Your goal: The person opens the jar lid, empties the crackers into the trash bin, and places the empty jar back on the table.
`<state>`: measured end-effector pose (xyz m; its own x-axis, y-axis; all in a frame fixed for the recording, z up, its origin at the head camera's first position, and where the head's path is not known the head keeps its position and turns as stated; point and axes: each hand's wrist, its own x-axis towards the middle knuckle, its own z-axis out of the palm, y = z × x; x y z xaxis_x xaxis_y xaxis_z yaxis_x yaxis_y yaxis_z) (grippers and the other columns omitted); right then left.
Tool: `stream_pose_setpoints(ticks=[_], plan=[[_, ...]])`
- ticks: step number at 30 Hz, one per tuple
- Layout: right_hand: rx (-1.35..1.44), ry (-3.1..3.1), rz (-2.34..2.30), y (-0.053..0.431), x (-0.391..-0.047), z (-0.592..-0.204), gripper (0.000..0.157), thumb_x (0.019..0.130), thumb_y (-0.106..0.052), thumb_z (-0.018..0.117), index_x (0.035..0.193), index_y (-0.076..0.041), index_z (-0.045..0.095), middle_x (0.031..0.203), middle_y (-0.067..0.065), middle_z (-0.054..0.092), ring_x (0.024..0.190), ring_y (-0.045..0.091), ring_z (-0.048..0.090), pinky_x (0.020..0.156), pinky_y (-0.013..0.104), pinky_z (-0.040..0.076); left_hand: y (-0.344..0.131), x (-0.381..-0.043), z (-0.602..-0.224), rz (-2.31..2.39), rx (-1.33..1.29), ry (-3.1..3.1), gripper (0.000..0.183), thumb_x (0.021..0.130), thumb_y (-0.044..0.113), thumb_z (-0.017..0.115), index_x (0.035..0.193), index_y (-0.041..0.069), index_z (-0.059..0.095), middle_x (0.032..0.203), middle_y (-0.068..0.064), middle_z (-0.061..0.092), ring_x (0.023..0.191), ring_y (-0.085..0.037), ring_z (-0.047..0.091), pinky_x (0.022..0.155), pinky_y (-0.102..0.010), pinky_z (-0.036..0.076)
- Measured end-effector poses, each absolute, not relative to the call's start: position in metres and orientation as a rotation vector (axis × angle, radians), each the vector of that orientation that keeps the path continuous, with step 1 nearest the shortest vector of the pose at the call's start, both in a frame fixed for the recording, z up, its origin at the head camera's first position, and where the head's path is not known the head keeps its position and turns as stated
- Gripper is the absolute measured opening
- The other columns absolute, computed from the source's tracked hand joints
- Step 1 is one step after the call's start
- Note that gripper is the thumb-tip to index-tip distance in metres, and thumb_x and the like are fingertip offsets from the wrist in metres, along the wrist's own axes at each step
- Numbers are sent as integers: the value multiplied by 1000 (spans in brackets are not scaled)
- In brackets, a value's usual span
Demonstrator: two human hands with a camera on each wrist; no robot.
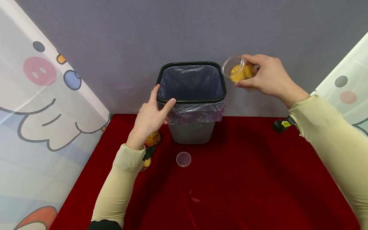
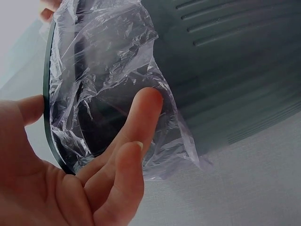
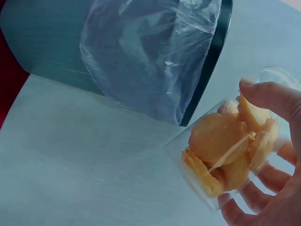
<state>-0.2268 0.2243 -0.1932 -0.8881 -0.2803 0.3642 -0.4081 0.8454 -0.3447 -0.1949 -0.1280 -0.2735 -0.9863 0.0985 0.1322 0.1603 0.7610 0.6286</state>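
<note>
A dark trash bin (image 1: 193,132) with a black rim, lined with a clear plastic bag (image 1: 198,111), stands upright at the back. My left hand (image 1: 149,116) grips its front left corner, thumb at the rim and fingers against the bag outside. My right hand (image 1: 267,75) holds a clear plastic jar (image 3: 207,188) just right of the bin's rim. The jar is tilted with its open mouth facing the bin. Yellow round cookies or chips (image 3: 218,139) lie inside it. A round clear lid (image 1: 183,159) lies on the red cloth before the bin.
Two more containers of snacks, one orange (image 1: 153,139) and one pale yellow (image 1: 147,162), stand partly hidden by my left wrist. Red cloth (image 1: 244,179) covers the table. A grey wall (image 1: 129,38) rises behind, with printed curtains (image 1: 34,127) at both sides.
</note>
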Motion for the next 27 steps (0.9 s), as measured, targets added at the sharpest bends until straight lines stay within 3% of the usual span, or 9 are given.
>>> stream_pose_setpoints(ticks=[12, 21, 27], plan=[[633, -2777, 387, 204, -238, -175, 79, 74, -35, 79, 141, -14, 44, 120, 20, 53, 101, 37, 47, 85, 52, 39, -128, -197, -273, -1043, -202, -2869, 89, 76, 82, 32, 148, 41, 0, 60, 5, 64, 53, -13, 61, 53, -36, 47], [677, -2799, 203, 189, -240, -170, 80, 72, -26, 81, 142, -14, 43, 128, 20, 50, 113, 42, 42, 95, 56, 35, -128, -197, -273, -1053, -204, -2880, 90, 76, 83, 33, 148, 40, 0, 66, -2, 68, 54, -14, 61, 53, -36, 48], [734, -2769, 109, 181, -240, -165, 76, 71, -23, 81, 139, -13, 47, 125, 20, 51, 109, 39, 42, 88, 57, 41, -130, -197, -273, -1048, -202, -2881, 90, 76, 83, 32, 148, 40, -1, 62, 3, 66, 54, -13, 62, 56, -35, 48]])
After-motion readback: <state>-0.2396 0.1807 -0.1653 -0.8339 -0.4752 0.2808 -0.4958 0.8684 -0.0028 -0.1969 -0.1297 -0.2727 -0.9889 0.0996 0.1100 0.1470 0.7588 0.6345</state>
